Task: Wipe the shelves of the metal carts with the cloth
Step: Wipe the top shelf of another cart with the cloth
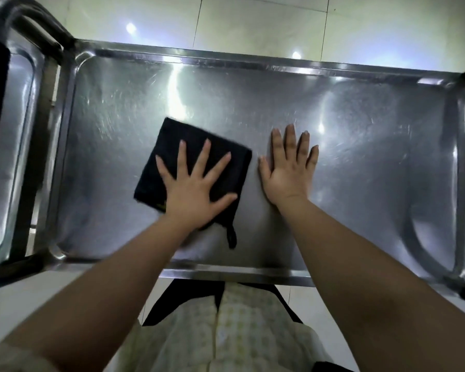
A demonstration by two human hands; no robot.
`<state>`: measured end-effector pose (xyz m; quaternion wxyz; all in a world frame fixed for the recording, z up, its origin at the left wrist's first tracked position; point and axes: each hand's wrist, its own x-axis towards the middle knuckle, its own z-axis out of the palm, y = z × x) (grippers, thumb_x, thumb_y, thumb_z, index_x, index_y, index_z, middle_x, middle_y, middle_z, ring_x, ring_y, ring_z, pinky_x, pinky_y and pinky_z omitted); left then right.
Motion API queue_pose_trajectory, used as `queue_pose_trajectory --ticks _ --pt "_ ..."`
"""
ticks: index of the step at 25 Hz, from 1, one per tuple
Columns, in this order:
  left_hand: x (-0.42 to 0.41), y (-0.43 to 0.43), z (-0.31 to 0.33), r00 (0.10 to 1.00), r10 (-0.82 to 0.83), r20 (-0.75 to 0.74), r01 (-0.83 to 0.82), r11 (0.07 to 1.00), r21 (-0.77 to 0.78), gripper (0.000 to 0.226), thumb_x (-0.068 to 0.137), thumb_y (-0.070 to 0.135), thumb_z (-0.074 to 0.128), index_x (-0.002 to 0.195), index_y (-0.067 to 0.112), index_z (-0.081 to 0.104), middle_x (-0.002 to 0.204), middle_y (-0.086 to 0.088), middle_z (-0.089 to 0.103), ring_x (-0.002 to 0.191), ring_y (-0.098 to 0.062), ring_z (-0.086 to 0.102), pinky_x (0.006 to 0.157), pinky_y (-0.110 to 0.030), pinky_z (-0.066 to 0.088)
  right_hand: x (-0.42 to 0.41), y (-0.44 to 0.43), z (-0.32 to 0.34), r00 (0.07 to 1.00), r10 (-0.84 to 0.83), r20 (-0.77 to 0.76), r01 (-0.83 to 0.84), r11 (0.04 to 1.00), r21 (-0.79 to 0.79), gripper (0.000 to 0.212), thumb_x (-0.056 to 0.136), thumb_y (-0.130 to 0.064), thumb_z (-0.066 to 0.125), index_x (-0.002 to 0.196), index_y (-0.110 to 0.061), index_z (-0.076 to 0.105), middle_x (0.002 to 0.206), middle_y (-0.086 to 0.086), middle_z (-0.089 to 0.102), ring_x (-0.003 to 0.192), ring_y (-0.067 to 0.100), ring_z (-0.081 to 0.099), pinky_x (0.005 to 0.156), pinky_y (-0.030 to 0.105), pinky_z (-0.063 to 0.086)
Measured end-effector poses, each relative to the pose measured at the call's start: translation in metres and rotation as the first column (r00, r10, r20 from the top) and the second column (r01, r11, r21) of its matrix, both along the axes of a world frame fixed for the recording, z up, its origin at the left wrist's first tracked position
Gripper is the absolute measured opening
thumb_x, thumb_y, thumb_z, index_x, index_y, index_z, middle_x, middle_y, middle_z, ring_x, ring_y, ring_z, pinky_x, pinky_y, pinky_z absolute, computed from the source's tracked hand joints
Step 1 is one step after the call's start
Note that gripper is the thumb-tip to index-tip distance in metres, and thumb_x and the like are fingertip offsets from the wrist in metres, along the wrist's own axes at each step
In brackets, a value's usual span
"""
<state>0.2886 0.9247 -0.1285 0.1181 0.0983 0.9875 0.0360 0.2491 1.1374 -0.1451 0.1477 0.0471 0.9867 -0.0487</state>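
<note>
My left hand (192, 187) presses, fingers spread flat, on the folded black square cloth (183, 149) left of centre on the steel cart shelf (360, 157), while my right hand (289, 167) rests flat on bare metal just beside it, holding nothing, so I judge unwiped shelf lies rightward.

A single wide-angle view, worn on the person's head, looks almost straight down onto the shelf (360, 157) of a metal cart from close above, within arm's reach. The shelf fills most of the picture. Its near edge runs across the lower middle and its far edge across the top, with tiled floor (253, 22) beyond. The lens bends the shelf's rims into curves. A neighbouring shelf (14, 130) shows at the left edge. The person's shirt (226, 331) lies at the bottom, and forearms enter from both lower corners to the left hand (193, 189) and right hand (290, 167) near the shelf's centre.
</note>
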Motion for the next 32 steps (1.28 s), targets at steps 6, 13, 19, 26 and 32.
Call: queue_pose_trajectory --ticks 6,13,19,26,32 --pt "0.093 -0.004 0.001 0.998 -0.063 0.016 0.064 0.996 -0.07 0.084 0.078 0.085 0.03 0.151 0.051 0.008 0.164 0.003 0.002 0.147 -0.043 -0.009 0.104 -0.078 -0.002 0.003 0.001 0.004 1.0 0.019 -0.022 -0.02 0.999 -0.042 0.069 0.096 -0.06 0.021 0.155 -0.032 -0.001 0.164 0.001 -0.009 0.148 0.03 -0.014 0.118 0.051 -0.01" --pt "0.098 -0.022 0.005 1.0 -0.029 0.012 0.03 0.997 -0.072 0.082 0.078 0.088 0.026 0.149 0.054 0.004 0.164 0.005 -0.003 0.148 -0.038 -0.01 0.104 -0.077 -0.001 0.021 -0.06 0.03 0.975 0.194 -0.113 -0.207 0.97 -0.126 0.065 0.098 -0.049 0.03 0.155 -0.036 0.0 0.162 -0.002 -0.016 0.144 0.035 -0.027 0.117 0.051 -0.014" --pt "0.115 -0.14 0.011 0.941 0.322 0.108 -0.309 0.943 -0.123 0.081 0.07 0.091 0.008 0.139 0.06 -0.024 0.159 0.011 -0.026 0.145 -0.031 -0.027 0.108 -0.071 -0.011 0.036 -0.092 0.009 0.943 0.33 0.032 -0.326 0.94 -0.099 0.06 0.1 -0.052 0.017 0.153 -0.039 -0.007 0.163 -0.003 -0.014 0.146 0.033 -0.021 0.117 0.055 -0.01" --pt "0.128 -0.157 0.017 0.922 0.308 0.236 -0.277 0.948 -0.155 0.083 0.065 0.092 -0.005 0.136 0.057 -0.032 0.152 0.005 -0.041 0.138 -0.041 -0.035 0.103 -0.077 -0.008 0.038 -0.095 0.006 0.937 0.348 0.019 -0.348 0.937 -0.02 0.061 0.099 -0.051 0.01 0.152 -0.036 -0.013 0.162 0.001 -0.017 0.147 0.034 -0.017 0.116 0.058 -0.006" --pt "0.023 -0.167 0.012 0.954 0.235 0.184 -0.216 0.969 -0.119 0.083 0.066 0.092 0.004 0.137 0.06 -0.027 0.156 0.0 -0.035 0.14 -0.043 -0.029 0.101 -0.08 -0.005 0.04 -0.093 0.0 0.937 0.35 0.005 -0.349 0.937 -0.008 0.064 0.095 -0.054 0.006 0.154 -0.035 -0.009 0.162 0.001 -0.016 0.147 0.032 -0.018 0.116 0.055 -0.011"
